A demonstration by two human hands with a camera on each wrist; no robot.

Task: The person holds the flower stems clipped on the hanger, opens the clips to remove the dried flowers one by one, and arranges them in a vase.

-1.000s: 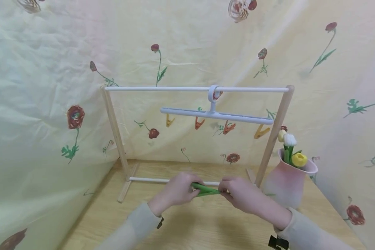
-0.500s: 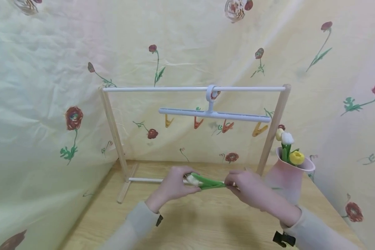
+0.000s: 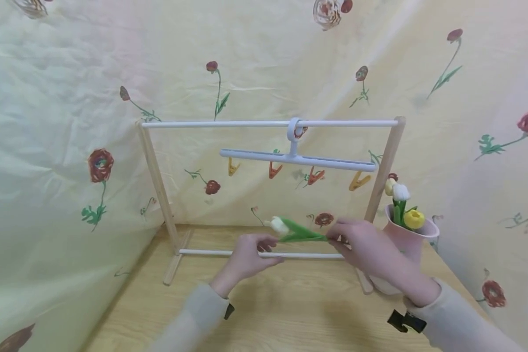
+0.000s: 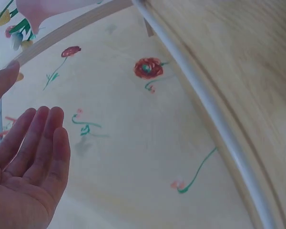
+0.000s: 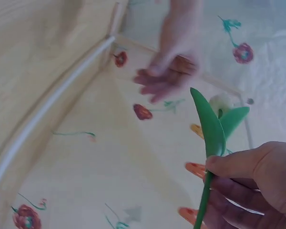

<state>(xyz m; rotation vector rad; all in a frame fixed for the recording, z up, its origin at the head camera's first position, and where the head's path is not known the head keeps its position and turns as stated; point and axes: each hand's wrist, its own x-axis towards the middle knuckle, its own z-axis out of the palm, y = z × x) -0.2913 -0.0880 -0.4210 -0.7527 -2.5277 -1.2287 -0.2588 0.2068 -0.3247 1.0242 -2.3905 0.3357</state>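
A white artificial tulip (image 3: 279,225) with green leaves (image 5: 214,129) lies nearly level in front of the rack in the head view. My right hand (image 3: 361,242) pinches its stem between thumb and fingers, just below the leaves, as the right wrist view shows. To the left, my left hand (image 3: 252,256) is apart from the flower, its palm bare and fingers relaxed in the left wrist view (image 4: 31,167). Above both hands a pale blue hanger (image 3: 297,159) carries several yellow and orange clips (image 3: 275,170).
The hanger hooks over the white top bar (image 3: 215,124) of a wooden-legged rack (image 3: 157,186). At the right, a pink-white vase (image 3: 405,239) holds white and yellow tulips (image 3: 413,219). A flower-printed cloth surrounds the wooden tabletop (image 3: 286,313).
Both hands held the tulip earlier. My left hand has let go of its bloom, while my right hand has lifted the flower up and to the right.
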